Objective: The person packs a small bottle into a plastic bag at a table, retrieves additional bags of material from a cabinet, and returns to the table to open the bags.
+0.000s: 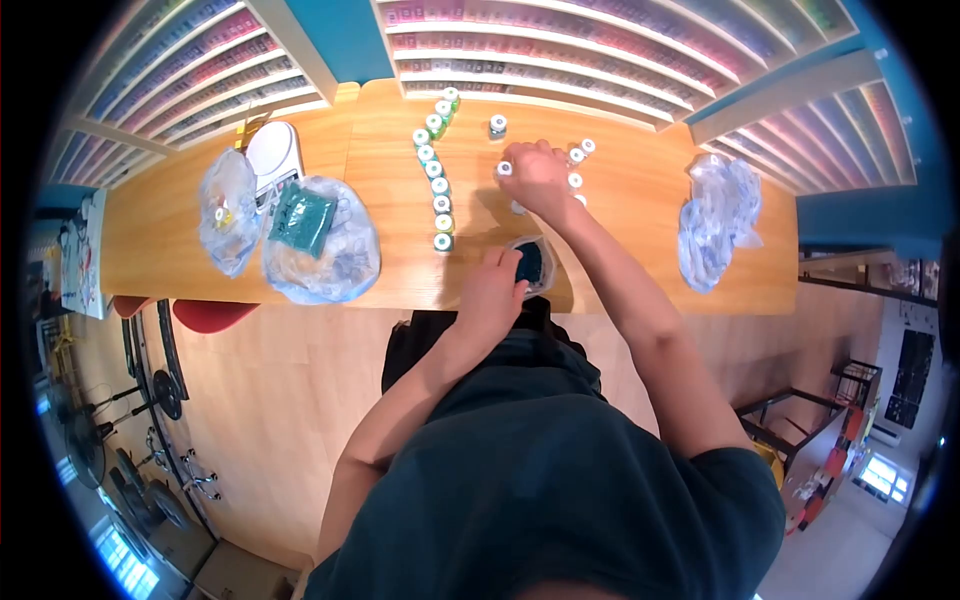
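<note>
Above the table, my right hand [540, 178] has its fingers closed around a small white-capped bottle [505, 170]. Near the table's front edge, my left hand [490, 292] grips the left side of an open clear bag [532, 266] with dark teal contents, perhaps beads. Left of my hands, a curved row of small white-capped bottles [437, 186] runs away from me, some with green contents. A single capped bottle [498, 126] stands farther back. To the right of my right hand are several more capped bottles [576, 156], some partly hidden by the hand and forearm.
On the left lie a clear plastic bag [345, 250] with a packet of teal beads [303, 220] on top, another plastic bag [228, 215] and a white scale [273, 155]. Crumpled plastic bags [715, 220] lie right. Shelves [550, 55] line the back; a red chair [213, 314] stands front left.
</note>
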### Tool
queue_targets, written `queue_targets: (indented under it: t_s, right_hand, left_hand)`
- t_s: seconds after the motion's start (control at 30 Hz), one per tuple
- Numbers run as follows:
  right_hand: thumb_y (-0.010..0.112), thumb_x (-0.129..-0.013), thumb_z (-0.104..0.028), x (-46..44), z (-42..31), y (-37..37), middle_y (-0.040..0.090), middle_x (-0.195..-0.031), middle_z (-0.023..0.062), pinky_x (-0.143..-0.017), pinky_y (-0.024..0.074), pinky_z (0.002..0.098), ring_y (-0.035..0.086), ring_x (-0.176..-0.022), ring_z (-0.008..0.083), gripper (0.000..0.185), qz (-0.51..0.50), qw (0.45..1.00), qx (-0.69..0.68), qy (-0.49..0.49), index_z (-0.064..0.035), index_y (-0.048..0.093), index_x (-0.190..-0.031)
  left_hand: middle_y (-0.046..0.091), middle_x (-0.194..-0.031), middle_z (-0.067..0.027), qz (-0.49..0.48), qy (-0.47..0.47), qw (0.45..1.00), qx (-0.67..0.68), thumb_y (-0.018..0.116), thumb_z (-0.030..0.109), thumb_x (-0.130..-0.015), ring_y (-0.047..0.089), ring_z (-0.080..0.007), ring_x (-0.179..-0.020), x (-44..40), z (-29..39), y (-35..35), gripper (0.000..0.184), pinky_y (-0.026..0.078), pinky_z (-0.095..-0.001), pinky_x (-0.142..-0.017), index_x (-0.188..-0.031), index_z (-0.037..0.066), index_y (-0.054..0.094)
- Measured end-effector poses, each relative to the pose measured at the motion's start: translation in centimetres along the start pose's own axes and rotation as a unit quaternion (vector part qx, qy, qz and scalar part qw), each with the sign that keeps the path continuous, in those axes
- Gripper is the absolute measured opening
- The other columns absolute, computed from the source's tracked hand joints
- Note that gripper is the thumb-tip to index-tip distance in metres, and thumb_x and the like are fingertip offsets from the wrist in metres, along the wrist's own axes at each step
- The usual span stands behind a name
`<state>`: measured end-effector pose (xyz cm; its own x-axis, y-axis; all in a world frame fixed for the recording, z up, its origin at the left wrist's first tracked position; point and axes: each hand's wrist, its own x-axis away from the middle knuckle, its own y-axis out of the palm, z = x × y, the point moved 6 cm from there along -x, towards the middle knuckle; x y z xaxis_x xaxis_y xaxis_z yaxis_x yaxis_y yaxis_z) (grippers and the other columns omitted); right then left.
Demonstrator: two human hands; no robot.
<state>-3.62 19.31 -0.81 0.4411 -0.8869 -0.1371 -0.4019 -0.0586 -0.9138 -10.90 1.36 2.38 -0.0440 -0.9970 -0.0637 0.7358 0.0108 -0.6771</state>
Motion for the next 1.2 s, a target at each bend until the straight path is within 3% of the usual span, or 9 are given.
queue_targets:
  t_s: [0.17,0.27,0.37,0.47,0.7,0.73,1.03,1.07,1.2]
  right_hand:
    - [0.075,-0.079,-0.020,-2.1,0.5,4.3,0.068,-0.088,0.0104,-0.084,0.0447,0.0447,0.063,-0.093,0.0302,0.020,-0.038,0.993,0.084,-0.074,-0.0052,0.069,-0.092]
    - [0.076,-0.084,-0.024,-0.2,0.0,-0.4,0.067,-0.080,0.0086,-0.067,0.0491,0.0369,0.066,-0.076,0.0205,0.022,0.021,0.988,-0.151,-0.015,-0.0030,0.068,-0.084]
    - [0.076,-0.088,-0.029,4.6,1.1,-4.3,0.065,-0.070,0.0060,-0.053,0.0462,0.0288,0.061,-0.063,0.0109,0.033,-0.130,0.894,-0.380,0.198,-0.0006,0.066,-0.076]
    - [0.073,-0.093,-0.027,8.9,0.8,-7.7,0.057,-0.061,-0.0022,-0.049,0.0404,0.0231,0.051,-0.055,0.0043,0.033,-0.169,0.875,-0.397,0.221,-0.0001,0.064,-0.075]
    - [0.077,-0.086,-0.036,12.5,-0.5,-7.0,0.065,-0.066,0.0091,-0.056,0.0475,0.0302,0.060,-0.059,0.0162,0.040,-0.150,0.920,-0.318,0.175,-0.0003,0.064,-0.074]
    - [0.078,-0.084,-0.034,12.4,-0.8,-7.4,0.064,-0.065,0.0107,-0.057,0.0487,0.0344,0.061,-0.058,0.0270,0.038,-0.117,0.947,-0.266,0.137,-0.0019,0.064,-0.072]
    - [0.070,-0.082,-0.012,13.4,-2.4,-10.0,0.066,-0.105,0.0111,-0.081,0.0527,0.0405,0.065,-0.091,0.0337,0.030,-0.031,0.951,-0.279,-0.133,-0.0089,0.066,-0.112]
    - [0.067,-0.083,-0.009,13.6,-2.8,-11.1,0.064,-0.099,0.0131,-0.079,0.0519,0.0427,0.063,-0.088,0.0367,0.026,0.035,0.951,-0.276,-0.135,-0.0079,0.065,-0.109]
    - [0.072,-0.083,-0.014,13.9,-1.7,-9.8,0.065,-0.100,0.0119,-0.078,0.0524,0.0415,0.065,-0.086,0.0338,0.033,-0.084,0.960,-0.236,0.128,-0.0062,0.063,-0.114]
  left_hand:
    - [0.060,-0.111,-0.0189,-0.012,-0.024,0.998,0.056,0.075,0.006,-0.082,0.065,-0.0342,-0.075,0.2,-0.7,0.6,0.042,0.053,-0.0412,-0.073,-0.121,0.001,0.059]
    - [0.061,-0.110,-0.0199,0.004,-0.045,0.995,0.084,0.076,0.010,-0.082,0.064,-0.0369,-0.082,-0.2,-1.1,0.6,0.044,0.053,-0.0426,-0.077,-0.121,-0.001,0.059]
    - [0.062,-0.111,-0.0222,0.013,-0.079,0.991,0.110,0.078,0.016,-0.082,0.061,-0.0431,-0.100,-0.7,-1.6,0.0,0.047,0.052,-0.0459,-0.084,-0.120,-0.003,0.058]
    - [0.064,-0.108,-0.0231,0.003,-0.117,0.986,0.117,0.084,0.022,-0.077,0.062,-0.0420,-0.100,-1.6,-1.7,-0.4,0.054,0.052,-0.0453,-0.084,-0.118,-0.003,0.060]
    - [0.066,-0.096,-0.0184,-0.027,-0.002,0.997,0.067,0.083,0.018,-0.078,0.066,-0.0340,-0.079,-1.6,0.6,0.2,0.039,0.054,-0.0397,-0.067,-0.109,0.001,0.066]
    - [0.066,-0.094,-0.0183,-0.036,-0.009,0.996,0.076,0.082,0.017,-0.078,0.066,-0.0340,-0.078,-1.7,0.5,0.4,0.036,0.053,-0.0397,-0.066,-0.107,0.001,0.066]
    - [0.064,-0.087,-0.0181,-0.082,-0.012,0.990,0.117,0.081,0.015,-0.080,0.065,-0.0340,-0.074,-2.0,0.7,0.9,0.029,0.051,-0.0402,-0.063,-0.099,-0.001,0.067]
    - [0.064,-0.087,-0.0178,-0.076,-0.017,0.989,0.124,0.082,0.015,-0.080,0.065,-0.0335,-0.074,-2.1,1.0,0.6,0.030,0.051,-0.0394,-0.062,-0.100,-0.001,0.067]
    - [0.064,-0.083,-0.0142,-0.061,-0.018,0.991,0.117,0.083,0.012,-0.078,0.062,-0.0249,-0.066,-1.9,0.9,0.7,0.032,0.048,-0.0327,-0.059,-0.103,-0.001,0.069]
